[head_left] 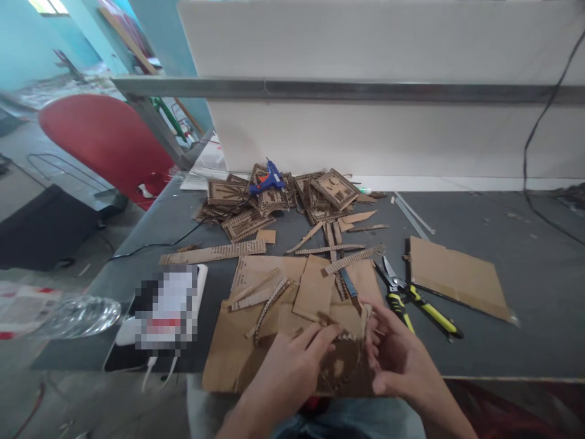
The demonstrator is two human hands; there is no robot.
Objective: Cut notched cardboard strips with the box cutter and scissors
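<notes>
My left hand [299,360] rests over the cardboard sheet [223,360] near the table's front edge, its fingers curled at one end of a thin corrugated cardboard strip [348,336]. My right hand [397,350] is closed, with an upright piece of cardboard strip [365,318] pinched by its fingers. The two pieces meet or lie close together between my hands; whether they are joined I cannot tell. Beyond my fingers lies a blue-handled tool [348,283], partly under strips. A loose curved corrugated strip [267,311] and a flat cardboard piece [314,286] lie on the sheet.
Yellow-and-black snips [397,286] lie open on the right, beside a cardboard panel [457,274]. Behind is a heap of cardboard frames [244,225] with a blue glue gun [269,178] on top. A phone [169,305] with cables and a plastic bottle [86,316] are left.
</notes>
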